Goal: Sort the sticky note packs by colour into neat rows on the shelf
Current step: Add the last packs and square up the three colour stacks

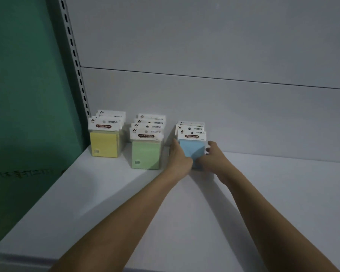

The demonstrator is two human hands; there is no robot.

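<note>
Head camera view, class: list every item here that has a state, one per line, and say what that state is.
Yellow row: packs upright, lined front to back, untouched.
Green row: packs upright, lined front to back, untouched.
Blue row: packs upright, held between both hands.
Left hand: pressed against the blue row's left side.
Right hand: on the blue row's right side, fingers curled.
Shelf: bare in front of the rows.
</note>
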